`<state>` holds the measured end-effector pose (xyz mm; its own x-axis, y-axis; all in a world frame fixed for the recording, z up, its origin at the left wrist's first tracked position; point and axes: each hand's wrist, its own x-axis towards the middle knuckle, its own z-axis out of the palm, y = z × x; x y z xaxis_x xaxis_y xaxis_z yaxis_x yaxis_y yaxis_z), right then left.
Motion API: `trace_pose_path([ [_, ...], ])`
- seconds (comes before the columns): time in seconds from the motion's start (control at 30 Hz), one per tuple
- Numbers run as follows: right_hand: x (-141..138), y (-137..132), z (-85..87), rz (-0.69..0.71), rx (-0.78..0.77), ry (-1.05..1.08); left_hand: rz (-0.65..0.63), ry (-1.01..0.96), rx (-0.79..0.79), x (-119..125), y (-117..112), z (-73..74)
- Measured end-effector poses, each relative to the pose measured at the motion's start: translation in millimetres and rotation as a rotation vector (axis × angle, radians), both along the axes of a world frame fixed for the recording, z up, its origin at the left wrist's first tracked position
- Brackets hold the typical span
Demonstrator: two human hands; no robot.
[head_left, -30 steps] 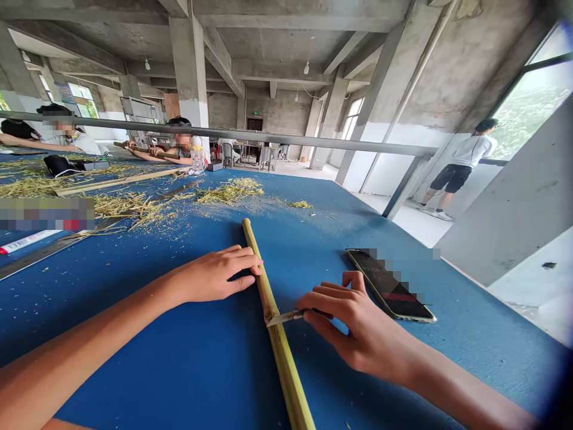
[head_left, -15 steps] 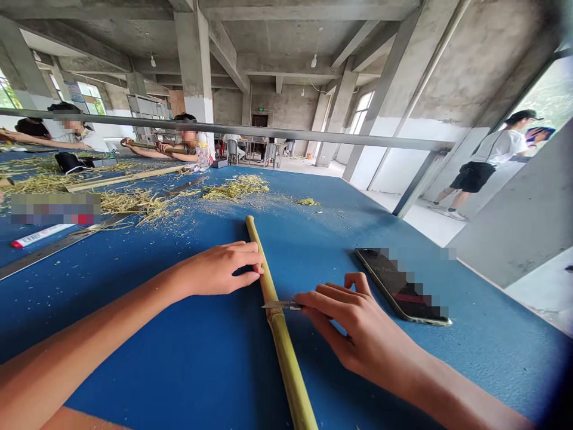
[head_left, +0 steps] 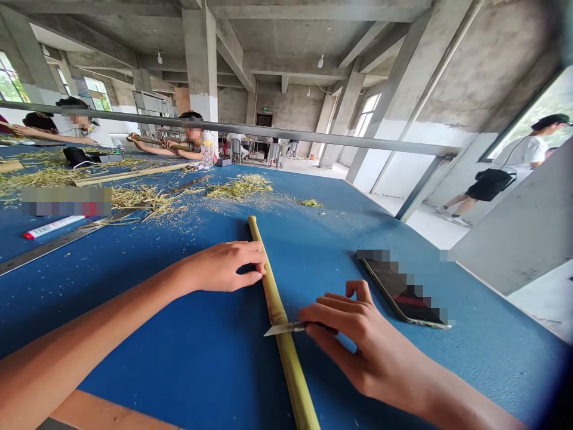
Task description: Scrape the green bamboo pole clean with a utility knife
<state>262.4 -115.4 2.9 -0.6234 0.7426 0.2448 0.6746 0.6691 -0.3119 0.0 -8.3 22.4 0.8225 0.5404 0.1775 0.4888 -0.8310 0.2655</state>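
Note:
A long green bamboo stick [head_left: 280, 316] lies along the blue table [head_left: 188, 352], running away from me. My left hand [head_left: 226, 266] rests on the table with its fingertips pressed against the stick's left side. My right hand [head_left: 358, 334] is closed on a small knife [head_left: 282, 328]. Its silver blade lies across the stick just below a node, point toward the left.
A dark phone [head_left: 405, 292] lies right of my right hand. Bamboo shavings [head_left: 239, 188], a metal ruler [head_left: 40, 251] and a red-capped marker [head_left: 51, 227] lie at the left and far side. Other people work bamboo at the far left. A person walks at right.
The knife blade has slid a little toward me along the stick, from the node to just below it. My left hand stays in place.

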Motion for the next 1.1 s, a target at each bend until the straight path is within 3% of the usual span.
trace_pose_path([
  [0.17, 0.3, 7.2, -10.9, -0.086, 0.148, 0.010, -0.002, 0.003, -0.002, -0.9, -1.3, 0.8],
  [0.3, 2.3, 11.2, -16.2, -0.103, 0.159, 0.009, -0.005, 0.004, -0.003, -1.5, -0.8, 0.7],
  [0.57, 0.9, 1.0, -5.9, -0.038, 0.104, -0.008, 0.006, 0.006, -0.021, -1.6, 0.5, 0.1],
  [0.8, -1.3, 5.4, -8.6, -0.094, 0.237, -0.012, -0.013, -0.013, -0.026, -1.6, 3.3, -4.4],
  [1.1, 1.6, 11.4, -5.6, -0.063, 0.169, -0.037, -0.033, -0.019, -0.018, -2.1, 4.6, -5.1],
])
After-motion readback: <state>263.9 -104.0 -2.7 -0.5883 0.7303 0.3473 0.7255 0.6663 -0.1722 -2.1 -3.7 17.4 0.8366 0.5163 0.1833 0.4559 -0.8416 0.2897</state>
